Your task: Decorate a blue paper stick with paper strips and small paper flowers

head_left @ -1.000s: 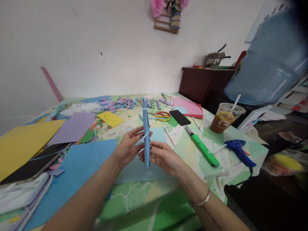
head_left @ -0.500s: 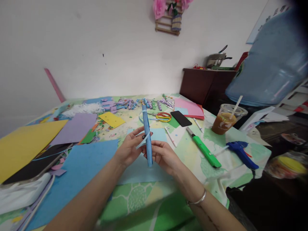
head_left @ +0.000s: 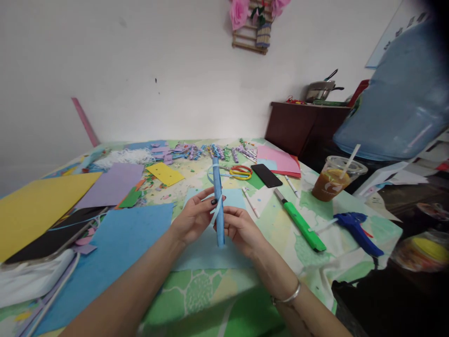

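My left hand (head_left: 195,213) is gripping a blue tube (head_left: 216,177) between thumb and bent fingers; my right hand (head_left: 243,229) is holding it lower down, its fingers partly curled; the tube is standing nearly upright over a pale blue sheet (head_left: 196,257); a light strip (head_left: 216,213) is crossing it beside my left thumb; a black phone (head_left: 267,176) is lying beyond.

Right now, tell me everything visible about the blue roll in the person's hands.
The blue roll is a slim, straight tube, apparently rolled paper, held nearly upright, its top leaning slightly to the picture's left. A pale band circles it near the top; a pale strip crosses its middle. The left hand grips mid-length, the right hand lower down. Behind its lower end is a light-blue sheet; whether they touch is unclear.
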Available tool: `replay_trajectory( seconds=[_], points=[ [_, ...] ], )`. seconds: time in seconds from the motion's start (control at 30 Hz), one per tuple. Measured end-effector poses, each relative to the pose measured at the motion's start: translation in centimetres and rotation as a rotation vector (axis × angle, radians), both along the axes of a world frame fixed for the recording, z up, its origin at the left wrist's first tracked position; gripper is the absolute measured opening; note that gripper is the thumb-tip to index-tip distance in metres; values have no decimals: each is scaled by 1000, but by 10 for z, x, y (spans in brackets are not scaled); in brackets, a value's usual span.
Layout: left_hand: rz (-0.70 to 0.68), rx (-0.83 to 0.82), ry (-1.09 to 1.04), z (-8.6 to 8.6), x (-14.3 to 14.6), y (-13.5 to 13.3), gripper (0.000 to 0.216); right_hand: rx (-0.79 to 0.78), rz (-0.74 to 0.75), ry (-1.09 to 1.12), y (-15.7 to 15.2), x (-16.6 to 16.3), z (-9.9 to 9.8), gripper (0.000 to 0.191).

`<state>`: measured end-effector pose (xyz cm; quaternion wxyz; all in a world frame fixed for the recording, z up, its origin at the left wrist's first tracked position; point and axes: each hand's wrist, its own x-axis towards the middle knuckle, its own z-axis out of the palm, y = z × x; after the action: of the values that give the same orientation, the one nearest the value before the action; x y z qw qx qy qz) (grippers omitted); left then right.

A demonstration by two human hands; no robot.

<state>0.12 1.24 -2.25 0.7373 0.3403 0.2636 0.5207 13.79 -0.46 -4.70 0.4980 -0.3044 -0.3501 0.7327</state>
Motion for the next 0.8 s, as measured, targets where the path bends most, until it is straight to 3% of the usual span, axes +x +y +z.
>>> replay_trajectory(
  seconds=[0.13, 0.4, 0.8],
  points=[
    [42, 1, -40, -1, -2, 3, 37, 19, -65, -36, -3, 1, -2, 18],
    [139, 19, -90, -1, -3, 6, 31, 214, -296, -304, -19, 1, -8, 11],
    [218, 68, -45, 0, -2, 6, 32, 321, -274, -321, -30, -5, -11, 16]
  ],
)
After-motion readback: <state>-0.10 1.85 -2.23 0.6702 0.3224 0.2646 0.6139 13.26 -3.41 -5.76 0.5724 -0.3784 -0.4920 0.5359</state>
